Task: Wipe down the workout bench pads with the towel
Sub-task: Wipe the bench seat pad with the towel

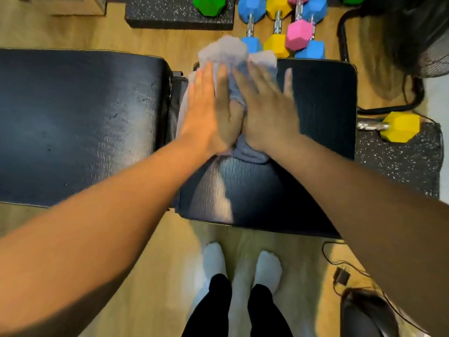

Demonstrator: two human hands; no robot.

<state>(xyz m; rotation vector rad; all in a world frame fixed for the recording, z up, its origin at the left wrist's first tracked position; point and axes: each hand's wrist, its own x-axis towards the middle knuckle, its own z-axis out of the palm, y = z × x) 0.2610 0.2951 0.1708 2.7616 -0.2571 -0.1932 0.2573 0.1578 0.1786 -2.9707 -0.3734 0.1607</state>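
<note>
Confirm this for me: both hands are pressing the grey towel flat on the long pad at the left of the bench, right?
Not quite. The head view shows the left hand and right hand pressing the grey towel flat on the shorter pad at the right of the bench, near the gap; the long pad at the left is untouched.

From my feed there's no writing I can read: no label, brand or number shows on the black bench pads [315,142], on the grey towel [226,52] or on the coloured dumbbells [277,25] behind them.
</note>
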